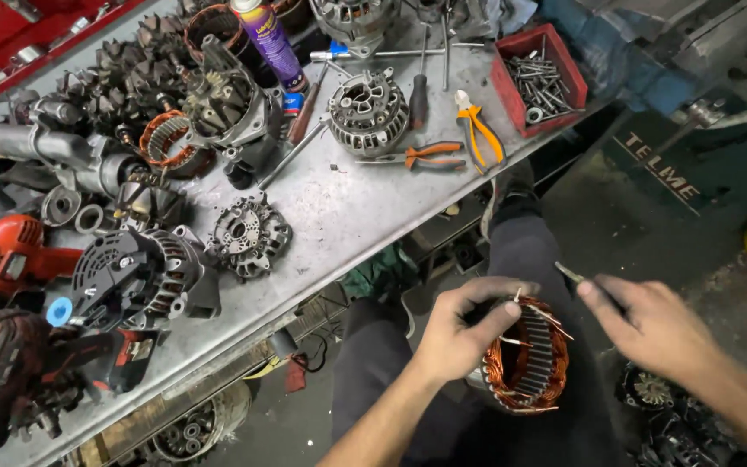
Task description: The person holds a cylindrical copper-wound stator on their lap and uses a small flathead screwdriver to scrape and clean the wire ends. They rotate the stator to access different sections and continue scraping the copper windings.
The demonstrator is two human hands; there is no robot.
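**Hands on a stator, off the bench edge**

Left hand (462, 333) is clamped on the stator (526, 356), thumb over the top rim and fingers curled round the far-left side, holding it on edge above the lap, near and right of the bench (339, 212). Copper windings ring the steel core, and several bare wire ends stick up from the top rim. Right hand (650, 324) sits just right of the stator, its fingers pinched together on a thin tool (571, 272) whose tip points far-left, above the wire ends and apart from them.

Dark trousers fill the space under both hands. On the floor to the near right lie more dark alternator parts (654, 391), partly hidden by the right forearm.

Nothing lies between the hands and the bench, but its near edge is close to the left hand. On it, nearest that edge, lies a rectifier plate (248, 235), with a whole alternator (144, 272) to its left. Red power tools (10, 259) crowd the near-left corner. Farther off stands a finned housing (367, 111), with a screwdriver (418, 99) to its right and two orange-handled pliers (477, 130) beyond that. A red tray (512, 91) of bolts sits at the far-right corner. A purple spray can (268, 39) stands at the far side, beside a heap of rotors (123, 73) and another copper stator (166, 143). Under the bench a further alternator shows on a lower shelf (188, 428).
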